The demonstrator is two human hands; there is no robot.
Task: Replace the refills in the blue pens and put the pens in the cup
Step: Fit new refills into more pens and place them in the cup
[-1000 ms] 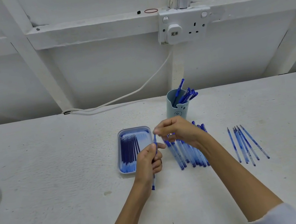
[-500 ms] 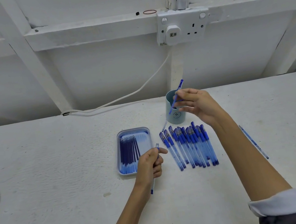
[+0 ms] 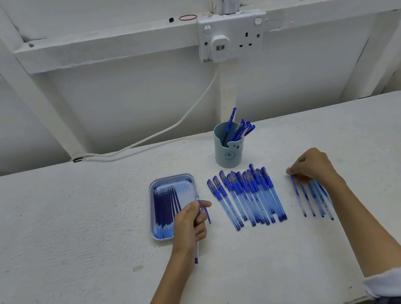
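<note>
My left hand (image 3: 191, 223) grips a clear blue pen barrel (image 3: 196, 255) upright beside the blue tray (image 3: 171, 179), which holds several dark blue refills (image 3: 166, 208). To its right, several capped blue pens (image 3: 250, 198) lie in a row on the table. Behind them stands the grey-blue cup (image 3: 229, 156) with several pens (image 3: 239, 130) in it. At the right, my right hand (image 3: 310, 166) reaches over a small group of loose refills (image 3: 314, 199). Its fingertips pinch the top end of the leftmost refill (image 3: 297, 194), which lies on the table.
A white wall socket (image 3: 232, 36) with a plug sits above the cup. Its cable (image 3: 164, 131) runs down to the back of the table at the left. A rubber band (image 3: 188, 17) lies on the wall ledge. The table's front edge (image 3: 349, 303) is near my arms.
My right hand went from the pen in my left hand, past the cup, down to the loose refills at the right. My left hand kept hold of the barrel and barely moved.
</note>
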